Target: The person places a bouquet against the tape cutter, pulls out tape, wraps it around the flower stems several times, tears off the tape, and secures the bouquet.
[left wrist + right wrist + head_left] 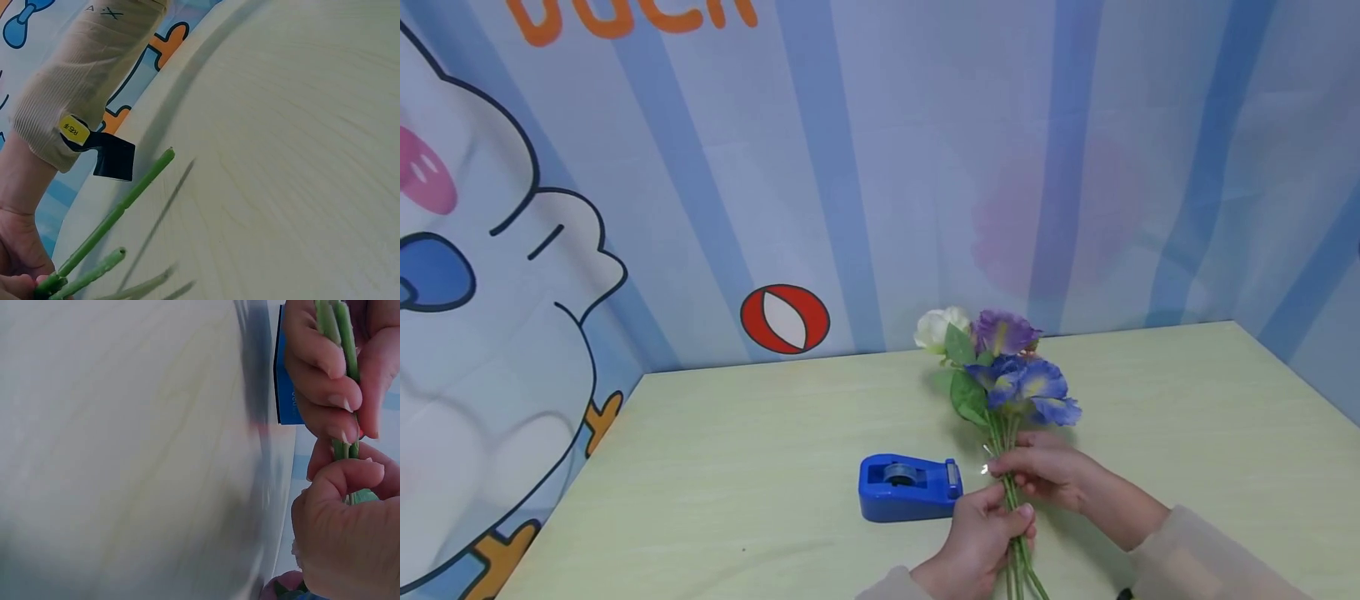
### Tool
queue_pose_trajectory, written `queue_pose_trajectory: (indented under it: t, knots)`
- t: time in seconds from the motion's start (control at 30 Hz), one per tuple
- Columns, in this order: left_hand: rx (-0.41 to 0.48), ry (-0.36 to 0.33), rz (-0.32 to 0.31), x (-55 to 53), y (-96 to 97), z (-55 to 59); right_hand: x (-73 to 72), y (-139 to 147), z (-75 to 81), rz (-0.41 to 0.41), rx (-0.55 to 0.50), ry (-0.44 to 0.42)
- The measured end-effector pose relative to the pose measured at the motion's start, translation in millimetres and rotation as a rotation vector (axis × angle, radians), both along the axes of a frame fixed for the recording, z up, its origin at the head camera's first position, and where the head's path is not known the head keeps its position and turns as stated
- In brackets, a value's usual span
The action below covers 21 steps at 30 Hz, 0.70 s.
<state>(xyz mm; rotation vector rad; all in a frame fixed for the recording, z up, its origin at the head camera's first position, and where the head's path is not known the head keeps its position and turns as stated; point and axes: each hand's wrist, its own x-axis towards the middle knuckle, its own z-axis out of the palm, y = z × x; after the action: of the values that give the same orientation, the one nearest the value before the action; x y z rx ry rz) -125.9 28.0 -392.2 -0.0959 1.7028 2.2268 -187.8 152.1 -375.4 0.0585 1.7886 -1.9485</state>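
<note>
A bunch of artificial flowers (1022,379), white, purple and blue with green leaves, is held at a slant above the table. My left hand (981,533) grips its green stems (1017,558) low down; their cut ends (147,178) show in the left wrist view. Just above, the fingers of my right hand (1052,468) pinch the stems below the blooms. A shiny clear strip, seemingly tape (985,461), sticks out left of the stems by the right fingertips. Left of the hands stands a blue tape dispenser (906,498) with a roll in it.
The pale table (760,442) spreads beneath the hands. A printed cloth backdrop (910,167) with blue stripes rises behind its far edge. A black wrist mount with a yellow label (75,129) sits at one beige sleeve (87,69).
</note>
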Motion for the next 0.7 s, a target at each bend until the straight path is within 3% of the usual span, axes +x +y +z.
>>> queue_pose_trajectory:
  t: [0.23,0.4,0.7]
  knots:
    - [0.017,0.002,-0.016,0.4,-2.2,2.9,-0.1,-3.2,0.6,0.002,0.005,-0.024]
    - [0.027,-0.003,-0.069,-1.9,-4.7,0.8,0.2,-2.0,0.1,0.02,-0.025,-0.031]
    - [-0.001,-0.078,-0.107,-1.5,-9.5,-2.2,0.6,0.3,0.9,0.077,-0.097,-0.043]
